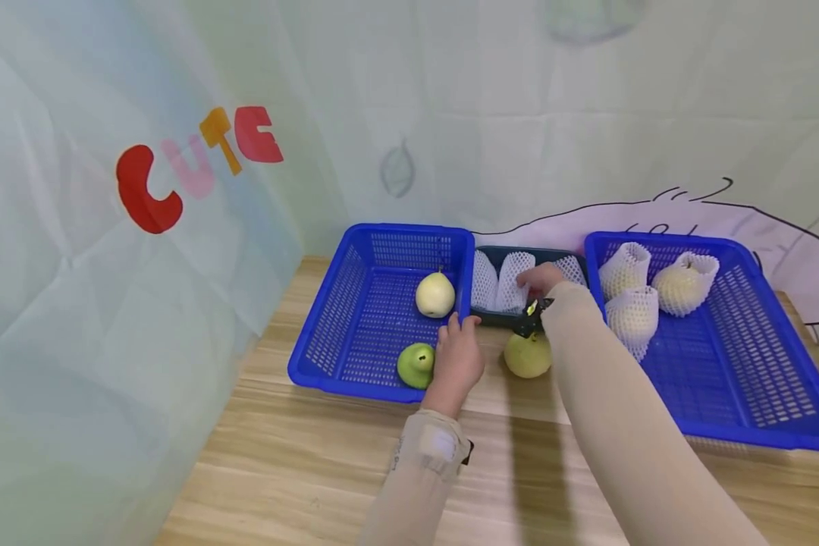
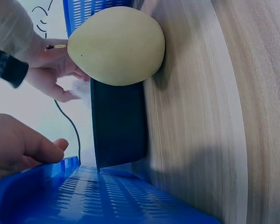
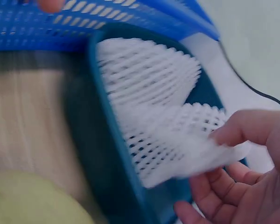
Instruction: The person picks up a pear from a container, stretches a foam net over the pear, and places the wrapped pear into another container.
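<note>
My right hand [image 1: 542,280] reaches into a dark green tray [image 1: 494,318] of white foam net sleeves. In the right wrist view, its thumb and fingers pinch one foam net sleeve [image 3: 177,156], blurred at the held end, beside another sleeve [image 3: 144,70]. My left hand [image 1: 459,360] lies over the near right rim of the left blue basket [image 1: 375,390], its fingers fairly straight. Inside that basket, close to this hand, is a green pear [image 1: 415,365]; a pale yellow pear [image 1: 435,295] stands farther back. Another yellowish pear [image 1: 528,356] sits on the table in front of the tray.
To the right stands a second blue basket [image 1: 757,436] with three pale fruits in foam nets, one of them a netted fruit [image 1: 682,287]. A printed cloth [image 1: 450,136] hangs behind the wooden table [image 1: 300,470] and along its left side.
</note>
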Tool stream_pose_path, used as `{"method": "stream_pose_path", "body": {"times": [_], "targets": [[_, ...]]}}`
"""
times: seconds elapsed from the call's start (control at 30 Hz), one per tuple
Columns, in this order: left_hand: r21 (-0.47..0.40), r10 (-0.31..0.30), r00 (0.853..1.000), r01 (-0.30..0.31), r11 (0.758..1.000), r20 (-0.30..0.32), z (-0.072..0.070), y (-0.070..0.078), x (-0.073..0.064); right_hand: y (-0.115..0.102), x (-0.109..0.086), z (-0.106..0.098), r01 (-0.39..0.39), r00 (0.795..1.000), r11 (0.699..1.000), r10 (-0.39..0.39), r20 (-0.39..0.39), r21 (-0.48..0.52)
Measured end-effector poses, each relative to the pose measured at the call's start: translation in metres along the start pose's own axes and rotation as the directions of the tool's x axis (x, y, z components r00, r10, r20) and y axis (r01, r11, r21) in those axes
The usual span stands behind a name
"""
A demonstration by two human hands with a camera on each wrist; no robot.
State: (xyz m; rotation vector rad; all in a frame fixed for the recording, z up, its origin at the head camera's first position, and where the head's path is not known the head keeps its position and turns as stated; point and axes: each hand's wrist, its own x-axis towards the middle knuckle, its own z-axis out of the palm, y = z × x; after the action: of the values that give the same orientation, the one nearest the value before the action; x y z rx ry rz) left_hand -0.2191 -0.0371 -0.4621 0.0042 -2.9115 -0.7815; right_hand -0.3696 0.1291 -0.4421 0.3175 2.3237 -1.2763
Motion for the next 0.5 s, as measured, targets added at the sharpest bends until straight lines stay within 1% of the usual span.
{"method": "stream_pose_path", "body": {"times": [0.07,0.17,0.27,0.33,0.4,0.43,0.47,0.5], "targets": [[-0.004,0.005,1.000,-0.005,1.000,-0.003,0.001,0.002,0.000,0.003,-0.003,-0.009,-0.001,1.000,0.992,0.000,0.008,0.130],[-0.013,0.001,1.000,-0.001,1.000,-0.001,0.003,0.003,0.001,0.004,-0.014,-0.024,0.023,1.000,0.961,-0.026,0.008,0.277],[-0.048,-0.018,1.000,0.018,0.999,0.015,0.003,0.002,0.003,0.004,-0.029,-0.036,0.098,0.995,0.922,-0.094,-0.029,0.374],[-0.093,-0.031,0.999,0.034,0.995,0.029,0.004,0.001,0.005,0.006,-0.042,-0.041,0.153,0.988,0.895,-0.146,-0.050,0.419],[-0.156,-0.044,0.998,0.049,0.986,0.037,0.003,-0.001,0.006,0.010,-0.055,-0.042,0.202,0.978,0.855,-0.198,-0.060,0.477],[-0.181,-0.047,0.998,0.053,0.982,0.039,0.002,-0.002,0.007,0.013,-0.062,-0.042,0.215,0.975,0.828,-0.216,-0.060,0.518],[-0.202,-0.048,0.998,0.055,0.978,0.040,0.001,-0.003,0.007,0.017,-0.068,-0.041,0.227,0.970,0.795,-0.239,-0.054,0.562],[-0.216,-0.046,0.998,0.054,0.975,0.038,0.001,-0.003,0.007,0.021,-0.075,-0.040,0.237,0.963,0.756,-0.267,-0.044,0.610]]}}
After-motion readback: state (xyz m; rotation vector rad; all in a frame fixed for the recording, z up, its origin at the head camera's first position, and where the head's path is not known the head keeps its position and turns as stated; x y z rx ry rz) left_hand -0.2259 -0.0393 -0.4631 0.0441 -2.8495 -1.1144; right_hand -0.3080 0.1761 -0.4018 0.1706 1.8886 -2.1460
